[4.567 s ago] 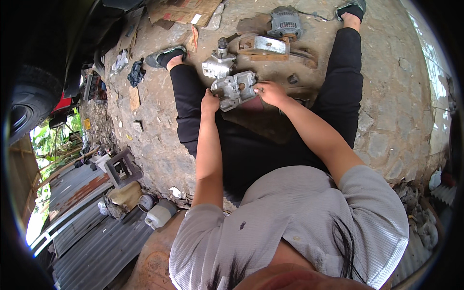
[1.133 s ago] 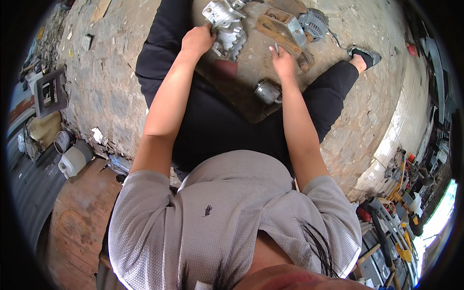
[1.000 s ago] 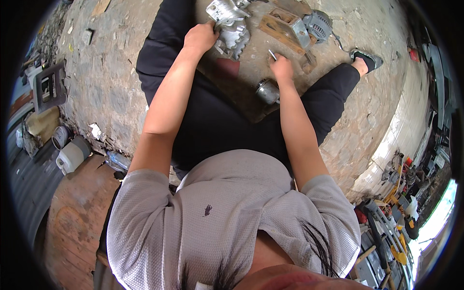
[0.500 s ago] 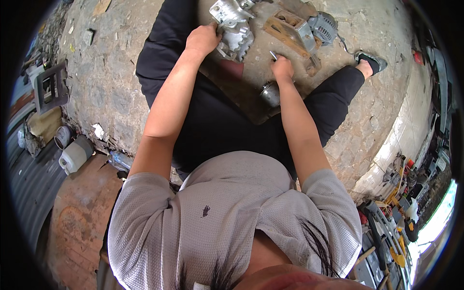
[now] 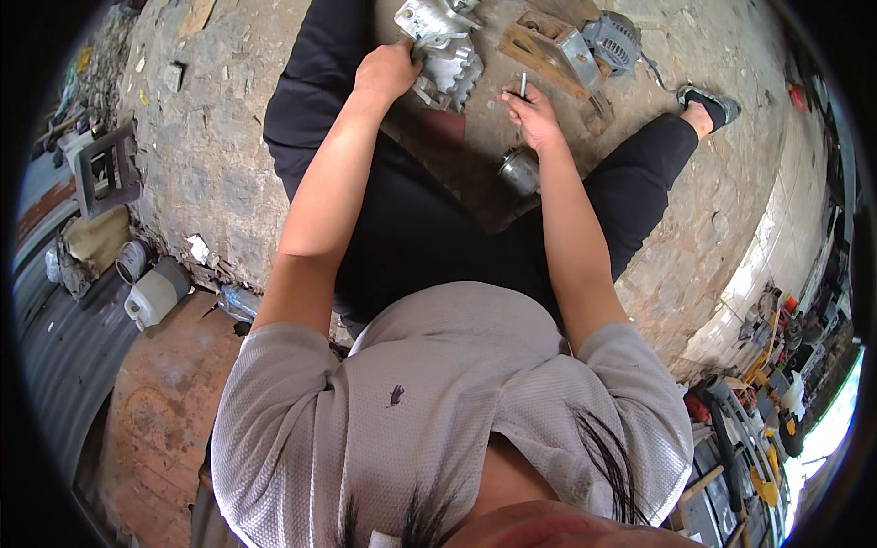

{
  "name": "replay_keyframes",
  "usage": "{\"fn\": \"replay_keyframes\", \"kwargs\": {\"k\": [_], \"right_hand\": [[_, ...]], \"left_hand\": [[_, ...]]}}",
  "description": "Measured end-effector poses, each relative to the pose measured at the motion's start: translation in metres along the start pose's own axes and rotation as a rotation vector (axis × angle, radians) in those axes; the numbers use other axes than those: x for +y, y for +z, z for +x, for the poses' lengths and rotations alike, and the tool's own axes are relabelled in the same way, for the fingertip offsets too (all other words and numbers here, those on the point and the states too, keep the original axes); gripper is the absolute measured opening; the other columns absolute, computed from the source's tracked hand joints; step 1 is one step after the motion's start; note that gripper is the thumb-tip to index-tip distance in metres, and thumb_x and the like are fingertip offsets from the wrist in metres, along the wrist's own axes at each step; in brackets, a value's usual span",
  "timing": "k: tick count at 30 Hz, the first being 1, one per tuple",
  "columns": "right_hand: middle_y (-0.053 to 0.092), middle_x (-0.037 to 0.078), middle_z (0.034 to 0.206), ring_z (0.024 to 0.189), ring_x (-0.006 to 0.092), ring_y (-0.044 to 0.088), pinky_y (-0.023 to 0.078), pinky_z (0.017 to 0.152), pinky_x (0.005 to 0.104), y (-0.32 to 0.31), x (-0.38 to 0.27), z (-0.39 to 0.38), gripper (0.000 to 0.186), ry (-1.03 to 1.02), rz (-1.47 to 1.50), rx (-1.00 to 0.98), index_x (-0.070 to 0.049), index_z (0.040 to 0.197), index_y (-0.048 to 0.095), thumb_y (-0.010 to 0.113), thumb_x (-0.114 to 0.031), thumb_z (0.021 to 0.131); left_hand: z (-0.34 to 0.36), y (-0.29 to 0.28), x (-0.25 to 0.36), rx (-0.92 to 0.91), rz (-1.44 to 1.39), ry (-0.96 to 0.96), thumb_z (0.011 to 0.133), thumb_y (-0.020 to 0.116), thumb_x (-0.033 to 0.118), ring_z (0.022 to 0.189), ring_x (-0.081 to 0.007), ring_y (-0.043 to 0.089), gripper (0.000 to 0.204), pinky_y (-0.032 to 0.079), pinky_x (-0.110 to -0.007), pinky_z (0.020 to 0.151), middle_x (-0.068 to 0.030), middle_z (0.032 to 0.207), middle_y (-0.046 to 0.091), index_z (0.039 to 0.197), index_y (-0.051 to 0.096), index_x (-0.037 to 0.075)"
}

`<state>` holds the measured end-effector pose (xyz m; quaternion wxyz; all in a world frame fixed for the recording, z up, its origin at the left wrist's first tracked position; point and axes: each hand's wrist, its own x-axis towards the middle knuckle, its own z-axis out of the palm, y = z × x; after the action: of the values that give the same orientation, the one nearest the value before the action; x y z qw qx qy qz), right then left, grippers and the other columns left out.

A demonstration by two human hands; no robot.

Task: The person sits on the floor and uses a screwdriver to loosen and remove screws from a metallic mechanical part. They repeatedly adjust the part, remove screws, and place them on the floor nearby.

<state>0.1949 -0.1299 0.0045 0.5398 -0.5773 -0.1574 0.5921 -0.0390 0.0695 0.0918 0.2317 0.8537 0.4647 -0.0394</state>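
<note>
Upper centre of frame: left hand (image 5: 387, 71) grips the left edge of the silver metal casting (image 5: 449, 77). Right hand (image 5: 533, 116) (further right, fingers bent) pinches a slim metal pin (image 5: 523, 85).

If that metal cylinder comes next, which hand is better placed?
Probably the right hand: it is much nearer the metal cylinder, though it holds a slim silvery rod. The left hand is farther away, at the scalloped metal casting.
</note>
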Motion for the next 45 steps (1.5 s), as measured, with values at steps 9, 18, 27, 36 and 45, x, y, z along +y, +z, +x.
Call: {"fn": "replay_keyframes", "kwargs": {"k": [9, 18, 27, 36, 45], "right_hand": [[0.072, 0.01, 0.098, 0.068, 0.0078, 0.05, 0.038, 0.057, 0.0216, 0.003, -0.026, -0.039, 0.018, -0.09, 0.203, -0.197, -0.002, 0.112, 0.067, 0.072, -0.003, 0.094], [0.068, 0.004, 0.09, 0.07, 0.0076, 0.051, 0.037, 0.057, 0.0218, -0.005, -0.032, -0.052, 0.017, 0.05, -0.061, -0.174, -0.004, 0.108, 0.067, 0.074, -0.012, 0.095], [0.07, 0.005, 0.094, 0.071, 0.0068, 0.053, 0.039, 0.058, 0.02, -0.011, -0.046, -0.084, 0.018, -0.138, -0.042, -0.323, -0.007, 0.109, 0.066, 0.075, -0.009, 0.093], [0.075, 0.006, 0.095, 0.076, 0.0099, 0.06, 0.048, 0.066, 0.027, -0.013, -0.027, -0.069, 0.015, -0.14, -0.667, -0.016, -0.004, 0.104, 0.074, 0.077, -0.014, 0.092], [0.073, 0.005, 0.09, 0.084, 0.0131, 0.066, 0.052, 0.079, 0.0295, -0.008, -0.022, -0.071, 0.019, -0.148, -0.546, 0.034, -0.002, 0.1, 0.074, 0.083, -0.01, 0.086]], "left_hand": [[-0.004, 0.003, 0.007, 0.029, -0.001, 0.022, 0.093, 0.062, 0.034, 0.102, -0.0412, 0.07, 0.041, 0.055, -0.051, 0.092, -0.0237, 0.104, 0.074, 0.123, 0.065, 0.006], [-0.009, 0.007, 0.014, 0.059, -0.008, -0.002, 0.092, 0.063, 0.036, 0.105, -0.041, 0.069, 0.044, 0.054, -0.052, 0.094, -0.0238, 0.107, 0.073, 0.125, 0.064, 0.008], [-0.015, 0.013, 0.011, 0.092, -0.024, -0.047, 0.093, 0.063, 0.039, 0.107, -0.0393, 0.07, 0.043, 0.055, -0.051, 0.095, -0.0219, 0.111, 0.073, 0.126, 0.066, 0.011], [-0.02, 0.014, 0.01, 0.054, -0.048, -0.111, 0.095, 0.06, 0.041, 0.112, -0.0405, 0.068, 0.046, 0.054, -0.051, 0.097, -0.0236, 0.117, 0.072, 0.131, 0.063, 0.011], [-0.002, 0.025, -0.004, -0.141, -0.109, -0.321, 0.092, 0.062, 0.058, 0.136, -0.0402, 0.053, 0.09, 0.045, -0.046, 0.112, -0.027, 0.149, 0.052, 0.151, 0.036, -0.004]]}}
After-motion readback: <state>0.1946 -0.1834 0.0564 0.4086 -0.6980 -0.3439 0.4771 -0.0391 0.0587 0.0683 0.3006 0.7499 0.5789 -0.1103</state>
